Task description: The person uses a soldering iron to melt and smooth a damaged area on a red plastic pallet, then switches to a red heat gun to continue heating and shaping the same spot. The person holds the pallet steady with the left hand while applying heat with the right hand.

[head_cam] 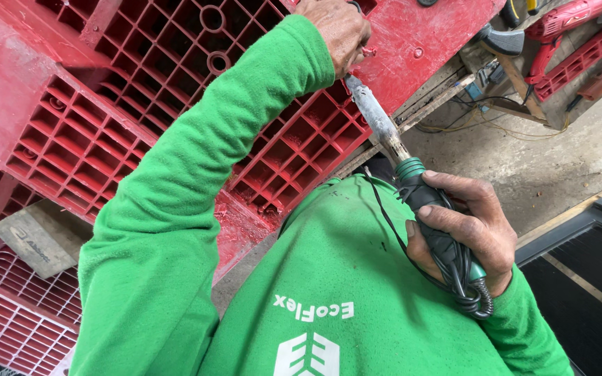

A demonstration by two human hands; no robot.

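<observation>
My right hand (465, 233) grips the black and green handle of a corded heating iron (426, 202), with its black cord coiled at the wrist end. The iron's grey, crusted metal tip (374, 115) points up towards a red plastic pallet (141, 90) with a grid of ribs. My left hand (339, 31), in a green sleeve, reaches up onto the pallet just above the tip. Its fingers are curled and pinch a small red plastic piece (368, 51) against the pallet's edge. My green shirt fills the lower middle.
A second red grid panel (8, 320) lies at lower left beside a grey flat block (40, 237). At upper right are a red power tool (566, 17), a grey tool (503, 38) and loose cables (496, 118) on concrete. A black panel (580, 278) sits at lower right.
</observation>
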